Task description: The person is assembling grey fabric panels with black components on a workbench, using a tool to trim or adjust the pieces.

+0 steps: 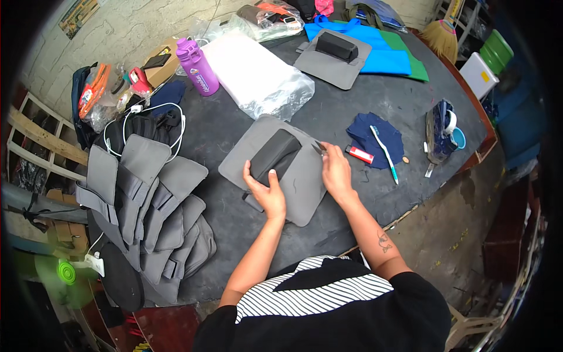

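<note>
"Where was the grey fabric panel laid?"

"Flat on the dark tabletop, centrally; its black block was touched at the lower end by the left hand, fingers wide."

"And the right hand?"

"At three o'clock, where a small pointed tool was pinched. Farther out, a red lighter was seen; at eight, stacked grey panels; at eleven, a purple bottle."

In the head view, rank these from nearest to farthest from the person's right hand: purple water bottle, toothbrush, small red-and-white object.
From the right hand:
1. Small red-and-white object, just to its right.
2. Toothbrush, farther right, lying across the dark blue cloth.
3. Purple water bottle, well to the left, toward the table's far side.
</note>
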A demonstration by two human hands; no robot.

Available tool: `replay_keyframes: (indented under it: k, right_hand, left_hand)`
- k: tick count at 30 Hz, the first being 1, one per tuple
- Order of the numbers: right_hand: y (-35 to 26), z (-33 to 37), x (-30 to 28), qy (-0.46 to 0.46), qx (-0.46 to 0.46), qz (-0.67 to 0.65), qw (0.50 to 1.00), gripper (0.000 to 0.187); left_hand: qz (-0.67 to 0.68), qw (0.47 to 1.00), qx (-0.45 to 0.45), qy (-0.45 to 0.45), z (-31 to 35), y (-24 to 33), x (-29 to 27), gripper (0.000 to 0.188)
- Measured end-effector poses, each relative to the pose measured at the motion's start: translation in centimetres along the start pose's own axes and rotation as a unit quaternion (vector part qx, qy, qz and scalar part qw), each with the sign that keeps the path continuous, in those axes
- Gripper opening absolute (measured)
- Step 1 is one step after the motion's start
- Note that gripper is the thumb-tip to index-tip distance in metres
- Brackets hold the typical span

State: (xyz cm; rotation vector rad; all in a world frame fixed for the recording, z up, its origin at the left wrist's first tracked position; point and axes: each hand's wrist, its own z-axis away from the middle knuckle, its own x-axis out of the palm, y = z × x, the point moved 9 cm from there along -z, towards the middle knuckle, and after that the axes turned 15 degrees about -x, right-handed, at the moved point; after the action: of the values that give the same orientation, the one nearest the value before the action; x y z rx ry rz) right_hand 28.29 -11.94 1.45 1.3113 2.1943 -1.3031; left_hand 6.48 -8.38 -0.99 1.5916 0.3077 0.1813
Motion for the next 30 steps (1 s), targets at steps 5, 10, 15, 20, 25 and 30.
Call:
replay_keyframes:
  k: [5, 10, 15, 20, 25, 30]
  right_hand:
    - [0.7, -0.9, 1.5, -0.050, 0.041, 0.108, 0.992, 0.028]
    - [0.5, -1.3, 1.9, -0.066, 0.029, 0.135, 0.988, 0.024]
    - [-0.2, -1.5, 1.0, -0.056, 0.022, 0.100, 0.993, 0.020]
    - [0.7, -1.8, 1.4, -0.044, 0.015, 0.132, 0.990, 0.018]
    - [0.0, -2.1, 1.7, -0.029, -0.034, 0.159, 0.986, 0.017]
    - [-1.4, -2.9, 1.1, -0.001, -0.082, 0.231, 0.970, 0.015]
  left_hand:
    - [-0.003, 1.000, 0.017, -0.010, 1.2, 0.7, 1.5, 0.056]
    - [0.001, 1.000, 0.009, -0.008, 1.0, 0.3, 1.7, 0.055]
    - [0.037, 0.999, -0.004, -0.009, 1.0, -0.1, 1.4, 0.054]
    - [0.028, 1.000, -0.002, -0.004, 0.9, -0.1, 1.4, 0.053]
    - [0.021, 1.000, -0.009, -0.006, 1.0, 0.0, 1.4, 0.054]
    - [0.015, 1.000, -0.010, -0.009, 0.9, -0.1, 1.4, 0.053]
